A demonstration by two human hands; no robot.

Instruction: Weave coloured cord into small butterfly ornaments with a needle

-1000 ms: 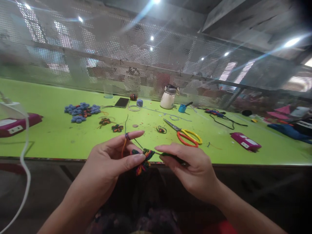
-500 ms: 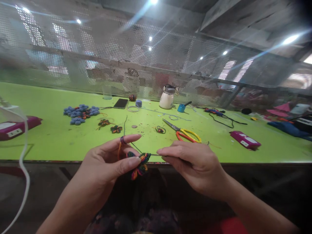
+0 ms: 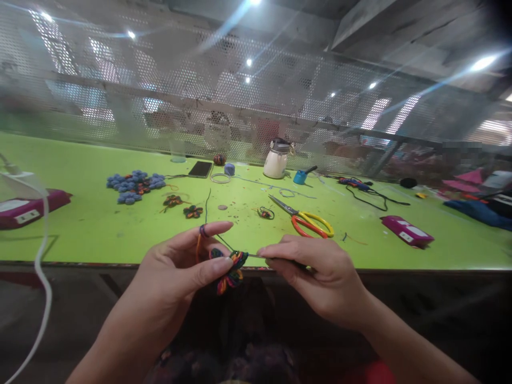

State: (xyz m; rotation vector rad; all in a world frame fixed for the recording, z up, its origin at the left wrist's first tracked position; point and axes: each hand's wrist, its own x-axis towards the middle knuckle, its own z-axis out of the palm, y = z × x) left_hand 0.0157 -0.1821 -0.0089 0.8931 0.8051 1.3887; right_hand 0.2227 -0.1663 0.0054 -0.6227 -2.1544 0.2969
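Between thumb and fingers, my left hand (image 3: 182, 266) pinches a multicoloured crochet flower (image 3: 230, 280) in front of the table edge. Yarn (image 3: 203, 231) wraps round its raised index finger, and a dark strand runs down to the flower. My right hand (image 3: 316, 272) is closed round a thin crochet hook (image 3: 255, 256), whose tip meets the flower's right edge. Most of the hook's handle is hidden in the palm. Beyond my right hand lie scissors (image 3: 302, 216) with orange and yellow handles.
On the green table (image 3: 92, 234) lie blue crochet flowers (image 3: 134, 184), two dark multicoloured flowers, a phone (image 3: 200, 169) and yarn balls. A white jar (image 3: 276, 160) and a blue pot (image 3: 300, 176) stand further back. Purple boxes (image 3: 407, 231) lie at both sides; a white cable (image 3: 40, 261) hangs left.
The view has shifted slightly, so the table things appear a little further right. Both hands keep nearly the same pose, with the hook still at the flower's edge.
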